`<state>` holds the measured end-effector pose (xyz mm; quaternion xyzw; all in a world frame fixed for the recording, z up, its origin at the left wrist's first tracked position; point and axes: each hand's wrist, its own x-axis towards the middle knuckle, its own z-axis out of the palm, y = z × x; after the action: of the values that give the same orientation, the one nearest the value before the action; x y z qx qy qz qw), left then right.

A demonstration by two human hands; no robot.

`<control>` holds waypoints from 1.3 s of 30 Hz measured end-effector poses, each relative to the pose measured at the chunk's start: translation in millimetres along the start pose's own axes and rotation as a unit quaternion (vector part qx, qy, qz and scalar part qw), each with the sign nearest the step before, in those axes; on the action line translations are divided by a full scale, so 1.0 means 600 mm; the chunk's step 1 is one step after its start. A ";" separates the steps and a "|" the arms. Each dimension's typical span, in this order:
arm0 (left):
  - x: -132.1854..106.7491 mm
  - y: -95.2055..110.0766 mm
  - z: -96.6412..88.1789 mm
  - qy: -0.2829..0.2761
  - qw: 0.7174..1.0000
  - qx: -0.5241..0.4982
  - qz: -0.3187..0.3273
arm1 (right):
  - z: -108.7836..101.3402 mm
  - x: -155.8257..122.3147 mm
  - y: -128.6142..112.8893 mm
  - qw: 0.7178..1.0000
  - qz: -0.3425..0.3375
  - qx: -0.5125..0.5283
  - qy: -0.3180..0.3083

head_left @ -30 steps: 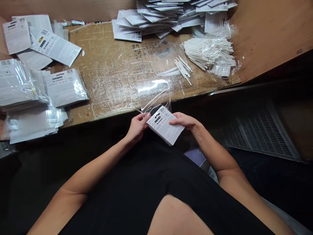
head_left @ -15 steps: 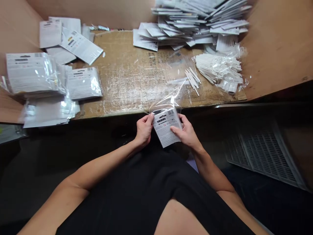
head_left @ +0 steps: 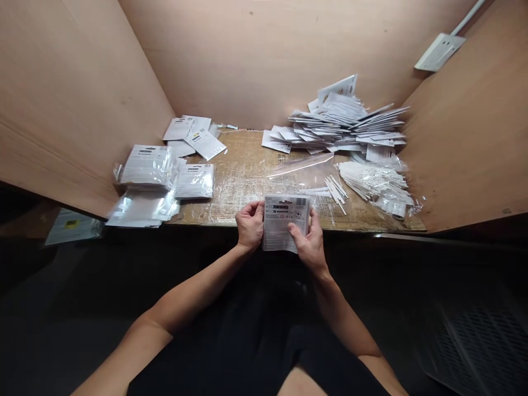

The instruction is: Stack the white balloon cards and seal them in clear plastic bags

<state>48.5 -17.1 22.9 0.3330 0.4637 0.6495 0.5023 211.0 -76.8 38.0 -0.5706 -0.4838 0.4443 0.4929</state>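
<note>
Both my hands hold a white printed card in a clear plastic bag [head_left: 280,234] at the table's front edge. It faces up, with a barcode and hang hole at its top. My left hand [head_left: 250,225] pinches the left edge between thumb and curled fingers. My right hand [head_left: 308,242] grips the right side, thumb flat on the printed face and fingers behind. Beyond the card, a clear plastic sheet or bag [head_left: 303,171] lies on the table, beside several loose white sticks [head_left: 337,193].
Bagged cards form stacks [head_left: 193,181] at the left. A large heap of white cards [head_left: 342,124] sits at the back right, with a bag of white sticks [head_left: 375,184] in front. Wooden panels [head_left: 231,60] enclose the table; a socket [head_left: 439,52] is on the right.
My view has tilted up, showing more of the back panel. The card has turned from slanted to nearly straight, and the clear flap that rose above it no longer stands out there.
</note>
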 end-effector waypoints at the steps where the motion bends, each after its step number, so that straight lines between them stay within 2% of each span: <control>1: 0.002 0.004 -0.004 0.004 1.000 0.022 0.020 | 0.002 0.005 -0.004 1.000 0.003 0.008 -0.011; 5: -0.010 0.009 -0.023 -0.010 0.993 0.090 0.077 | -0.004 0.024 -0.015 0.999 -0.002 0.036 -0.013; 8: -0.006 0.022 -0.039 -0.082 0.991 0.081 0.070 | -0.016 0.047 -0.018 0.998 -0.020 0.061 -0.026; 10: 0.021 0.045 -0.043 -0.135 0.988 0.025 0.064 | -0.019 0.071 -0.019 0.996 -0.031 0.071 -0.054; 12: 0.066 0.074 -0.038 -0.180 0.981 -0.026 0.066 | -0.014 0.107 -0.020 0.992 -0.051 0.076 -0.084; 14: 0.116 0.097 -0.028 -0.210 0.974 -0.008 0.080 | -0.006 0.151 -0.019 0.987 -0.077 0.070 -0.122; 16: 0.159 0.104 -0.019 -0.231 0.968 0.059 0.084 | -0.002 0.198 -0.016 0.982 -0.100 0.038 -0.156; 18: 0.187 0.093 -0.022 -0.245 0.959 0.118 0.079 | -0.006 0.238 -0.011 0.980 -0.122 -0.005 -0.159; 21: 0.206 0.058 -0.045 -0.253 0.954 0.149 0.069 | -0.016 0.273 0.006 0.975 -0.156 -0.048 -0.148; 25: 0.210 0.016 -0.082 -0.279 0.935 0.212 0.049 | -0.017 0.283 0.046 0.954 -0.179 -0.131 -0.200; 28: 0.210 0.015 -0.091 -0.309 0.918 0.247 0.024 | -0.017 0.278 0.054 0.944 -0.171 -0.203 -0.196; 32: 0.209 0.050 -0.084 -0.286 0.935 0.188 0.096 | -0.027 0.267 0.010 0.951 -0.198 -0.157 -0.177; 34: 0.207 0.062 -0.083 -0.260 0.937 0.200 0.119 | -0.031 0.265 -0.012 0.952 -0.202 -0.139 -0.185; 36: 0.206 0.057 -0.087 -0.234 0.935 0.243 0.106 | -0.029 0.270 -0.015 0.950 -0.186 -0.160 -0.192; 39: 0.209 0.024 -0.099 -0.221 0.926 0.298 0.069 | -0.020 0.283 0.019 0.946 -0.158 -0.197 -0.204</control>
<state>-44.1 86.6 11.4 0.6335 0.4893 0.4245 0.4232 247.4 89.5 23.0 -0.4698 -0.7355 0.3638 0.3255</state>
